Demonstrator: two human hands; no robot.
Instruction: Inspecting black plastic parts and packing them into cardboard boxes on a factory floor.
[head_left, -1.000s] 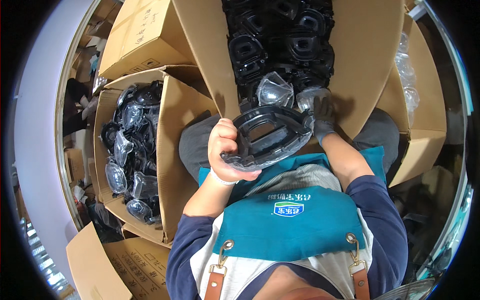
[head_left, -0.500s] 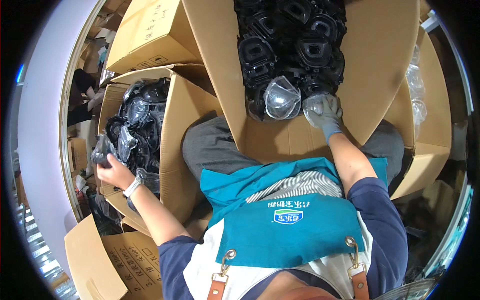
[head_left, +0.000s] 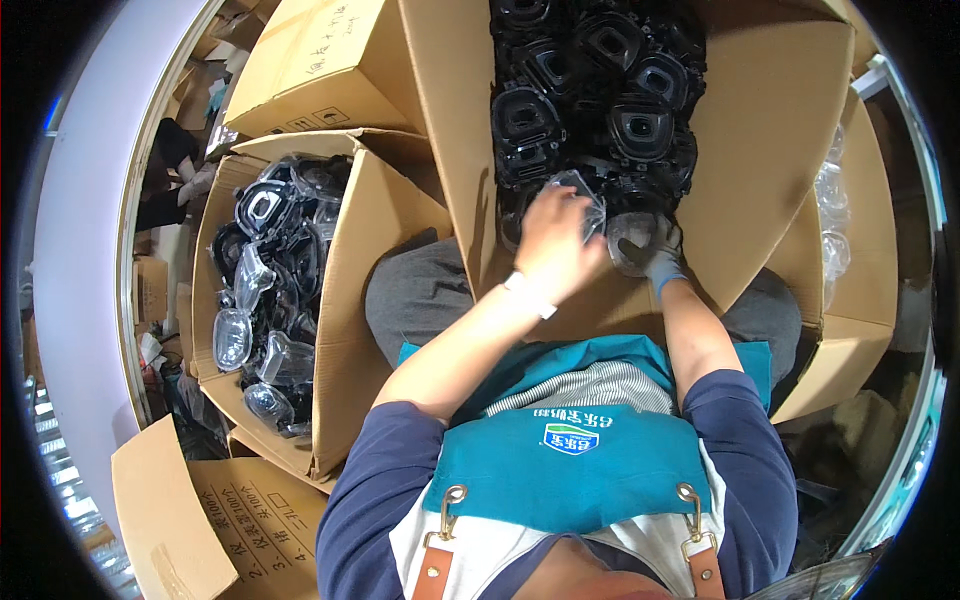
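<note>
My bare left hand (head_left: 560, 240), slightly blurred, reaches into the front of the middle carton. Its fingers and thumb are around a clear plastic cover (head_left: 594, 212), which they partly hide. To the right, my right hand (head_left: 666, 256) in a grey glove grips the edge of another clear, domed plastic cover (head_left: 632, 243). Right behind both covers, black plastic housings (head_left: 641, 130) with square-framed openings are packed in rows.
The tall cardboard carton (head_left: 770, 130) stands between my legs. At my left, an open carton (head_left: 345, 330) holds a jumble of clear covers and black parts (head_left: 285, 265). Clear pieces (head_left: 832, 210) lie in a carton at the right. A taped carton (head_left: 320, 65) stands behind.
My left hand has come from the left carton across to the middle one, leaving a clear piece behind. My right hand stays on its cover. The view has shifted slightly.
</note>
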